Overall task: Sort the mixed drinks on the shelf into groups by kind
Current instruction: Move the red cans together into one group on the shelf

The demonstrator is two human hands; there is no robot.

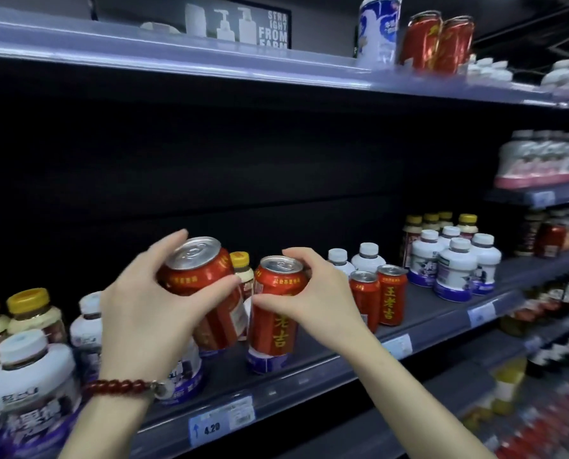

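My left hand grips a red can, tilted, lifted above the middle shelf. My right hand holds a second red can by its top; this can stands upright in front of a white bottle with a purple base. Two more red cans stand together on the shelf to the right. White bottles with purple labels form a group further right, and others stand at the left. Brown bottles with yellow caps are at the left, and more at the back right.
The top shelf carries two red cans and a tall blue-and-white can. A price tag reading 4.20 sits on the shelf's front rail. Neighbouring shelves at the right hold pink-labelled bottles and other drinks.
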